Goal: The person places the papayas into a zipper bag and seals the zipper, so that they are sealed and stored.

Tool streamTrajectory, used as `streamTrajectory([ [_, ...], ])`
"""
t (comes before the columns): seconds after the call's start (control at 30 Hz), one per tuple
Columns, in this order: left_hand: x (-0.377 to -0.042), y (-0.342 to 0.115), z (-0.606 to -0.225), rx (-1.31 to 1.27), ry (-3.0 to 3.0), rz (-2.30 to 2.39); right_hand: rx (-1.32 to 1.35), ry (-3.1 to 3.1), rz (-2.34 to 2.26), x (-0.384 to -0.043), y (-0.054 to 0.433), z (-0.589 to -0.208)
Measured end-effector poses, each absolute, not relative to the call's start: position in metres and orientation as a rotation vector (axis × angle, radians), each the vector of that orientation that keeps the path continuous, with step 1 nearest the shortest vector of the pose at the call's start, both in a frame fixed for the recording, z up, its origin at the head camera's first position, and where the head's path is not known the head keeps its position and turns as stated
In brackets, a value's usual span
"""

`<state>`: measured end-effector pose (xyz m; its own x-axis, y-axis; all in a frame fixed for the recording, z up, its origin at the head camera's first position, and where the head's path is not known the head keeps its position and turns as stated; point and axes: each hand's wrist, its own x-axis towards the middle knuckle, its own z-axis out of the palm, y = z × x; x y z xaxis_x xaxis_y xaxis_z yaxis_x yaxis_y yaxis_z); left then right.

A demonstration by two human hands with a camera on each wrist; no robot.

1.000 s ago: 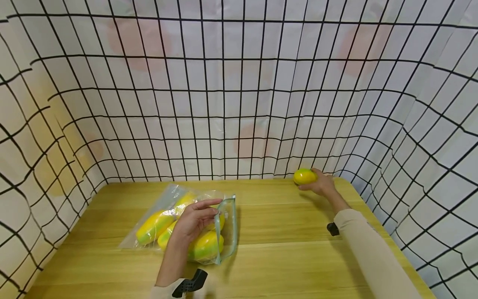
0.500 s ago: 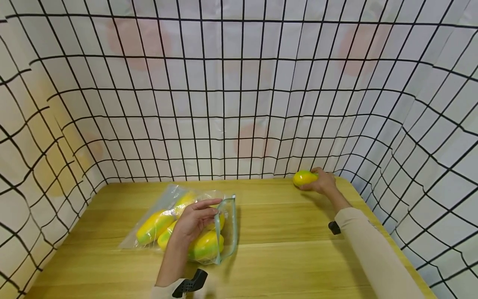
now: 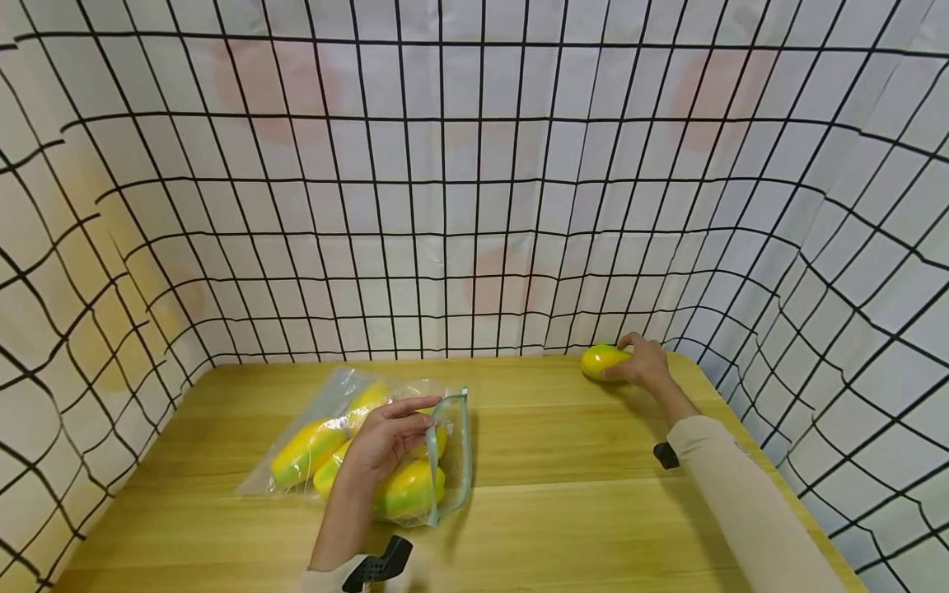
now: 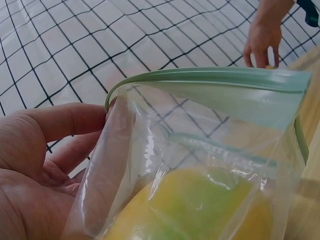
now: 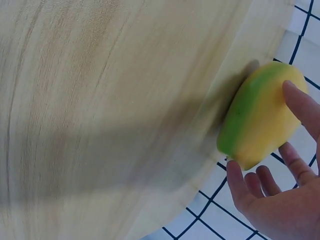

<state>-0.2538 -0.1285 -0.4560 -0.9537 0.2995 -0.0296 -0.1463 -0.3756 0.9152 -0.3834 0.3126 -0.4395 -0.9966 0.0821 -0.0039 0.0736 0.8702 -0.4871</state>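
In the head view my left hand (image 3: 387, 441) pinches the pale green zip edge of a clear zip bag (image 3: 467, 449), keeping its mouth parted toward the right. Inside the bag lie several yellow-green papayas (image 3: 306, 453); one papaya (image 4: 190, 205) bulges behind the plastic in the left wrist view. At the table's far right corner my right hand (image 3: 643, 364) grips another papaya (image 3: 602, 362) from its right side. The right wrist view has the thumb on the yellow side of this papaya (image 5: 265, 112) and fingertips (image 5: 235, 172) around its lower end.
A wooden table (image 3: 534, 461) bears the bag. Black wire mesh (image 3: 482, 206) encloses the far side and both flanks, with a pale sheet behind it. Dark wrist camera mounts (image 3: 378, 568) sit on both forearms.
My right hand has tipped and drawn the loose papaya slightly nearer, away from the back mesh. The left hand and the bag stay as they were.
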Motion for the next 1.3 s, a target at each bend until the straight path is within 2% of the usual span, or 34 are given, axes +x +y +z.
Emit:
streamTrajectory([
  [0.63,-0.253,-0.129,-0.457,0.191,1.592,2.386,-0.072,-3.076,0.763,-0.380,0.312,-0.443],
  [1.3,-0.253,-0.128,-0.454,0.207,1.605,2.367,-0.134,-3.020,0.882,-0.368,0.310,-0.453],
])
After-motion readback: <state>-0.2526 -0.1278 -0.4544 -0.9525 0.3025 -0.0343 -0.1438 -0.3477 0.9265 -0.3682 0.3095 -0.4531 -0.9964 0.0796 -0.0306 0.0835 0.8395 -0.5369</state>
